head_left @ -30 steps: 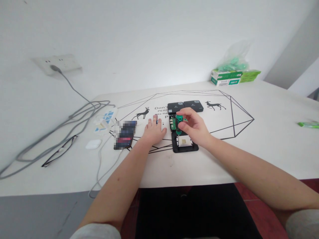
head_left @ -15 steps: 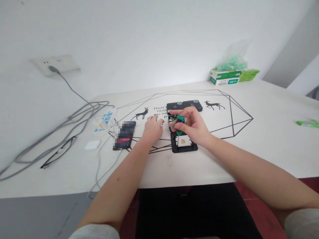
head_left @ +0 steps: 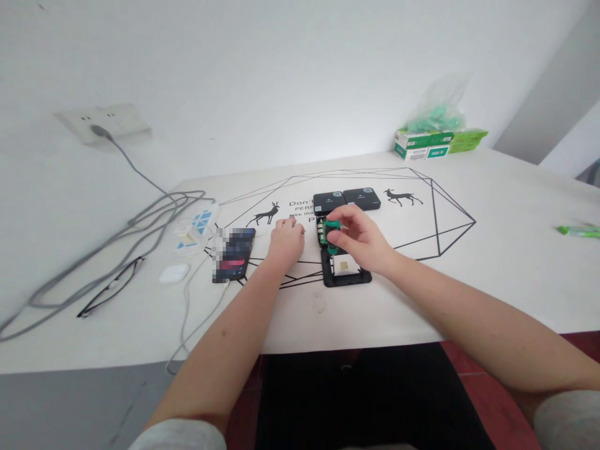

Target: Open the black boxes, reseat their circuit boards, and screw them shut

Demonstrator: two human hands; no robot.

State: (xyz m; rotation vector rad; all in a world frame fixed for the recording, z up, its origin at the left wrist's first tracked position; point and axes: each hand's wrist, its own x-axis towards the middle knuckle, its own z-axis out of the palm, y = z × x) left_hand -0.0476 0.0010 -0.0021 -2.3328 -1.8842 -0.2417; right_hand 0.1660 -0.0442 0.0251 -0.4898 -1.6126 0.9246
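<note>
In my right hand (head_left: pixel 364 240) is a screwdriver (head_left: pixel 332 236) with a green and black handle, held between thumb and fingers. It stands over an opened black case (head_left: pixel 347 283), which holds a white part with a gold-coloured square. Behind that, a green circuit board (head_left: pixel 321 230) shows partly, the rest covered by my hand. My left hand (head_left: pixel 287 242) rests on the table left of the board with its fingers curled. Something small and greyish shows at its fingertips, too small to name.
Two closed black boxes (head_left: pixel 330 201) lie behind my hands. To the left are a phone (head_left: pixel 238 253), a white earbud case (head_left: pixel 174 273), glasses (head_left: pixel 112 285), a power strip (head_left: pixel 199 226) and grey cables. Green-white cartons (head_left: pixel 424 140) stand at the back right; a green packet (head_left: pixel 579 232) lies far right.
The fingers of my right hand have drawn in around the screwdriver handle, which has shifted slightly left. My left fingers have curled in a little more.
</note>
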